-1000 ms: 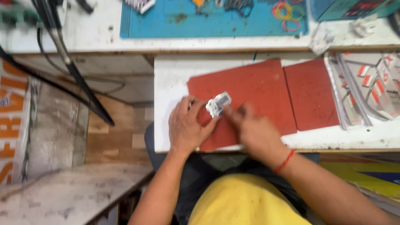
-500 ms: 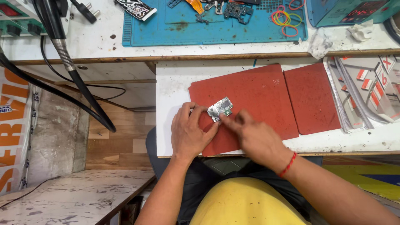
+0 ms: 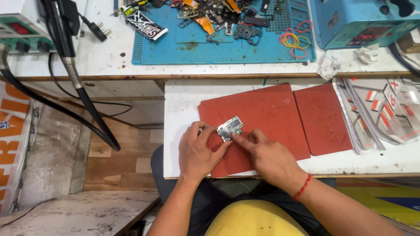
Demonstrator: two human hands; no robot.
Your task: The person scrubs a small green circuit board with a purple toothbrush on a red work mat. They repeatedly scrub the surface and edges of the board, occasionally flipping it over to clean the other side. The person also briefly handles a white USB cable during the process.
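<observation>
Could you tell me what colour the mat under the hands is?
Red, a flat rubber mat, in the head view.

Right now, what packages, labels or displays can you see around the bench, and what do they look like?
Black sachet: back bench, flat, white lettering.
Blue machine: top right, boxy, small red display.
White unit: top left, red display.
Orange banner: left edge, white letters.
</observation>
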